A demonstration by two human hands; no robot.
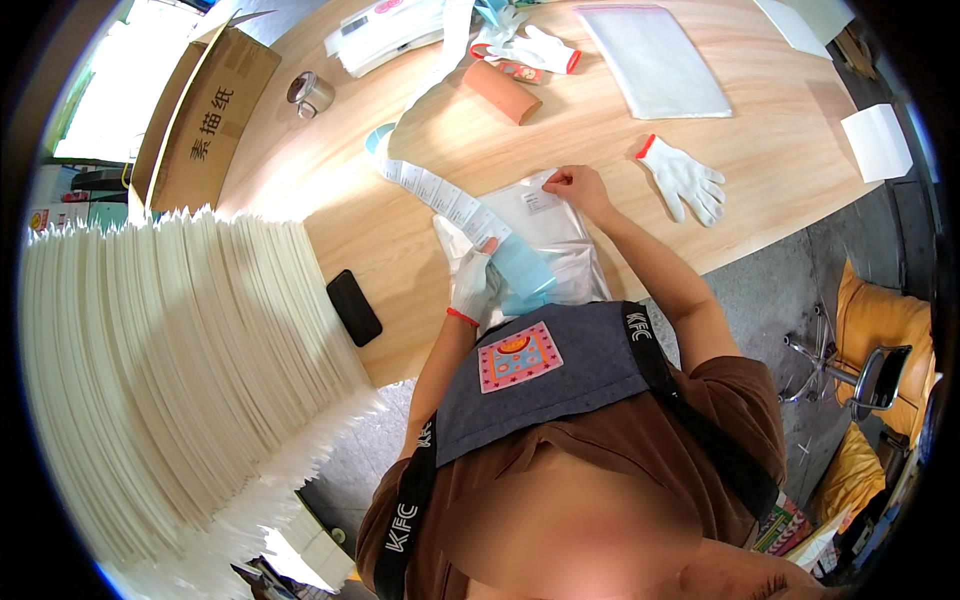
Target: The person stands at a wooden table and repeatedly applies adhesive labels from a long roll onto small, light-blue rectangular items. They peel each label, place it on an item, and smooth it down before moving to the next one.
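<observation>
Blk phone (354, 308) on tbl (790, 190), left; metal cup (318, 97) far left nr cardbd box (212, 115); loose wht glove (685, 180) right; swivel chair (884, 380) off tbl, right.

R hand (577, 188): open lane at 12 o'clock, btwn terracotta cylinder (502, 93) & clear plastic bags (655, 62); white glove (688, 183) blocks 3, label strip (436, 192) blocks 9. Gloved L hand (472, 285): bare tabletop (372, 235) at 10, btwn strip & phone (354, 308); phone in the way at 9, tall paper stack (185, 350) beyond.

Label strip (447, 202) wht + lt blue; apron (595, 372) gray-blu w/ pink patch (520, 357).
</observation>
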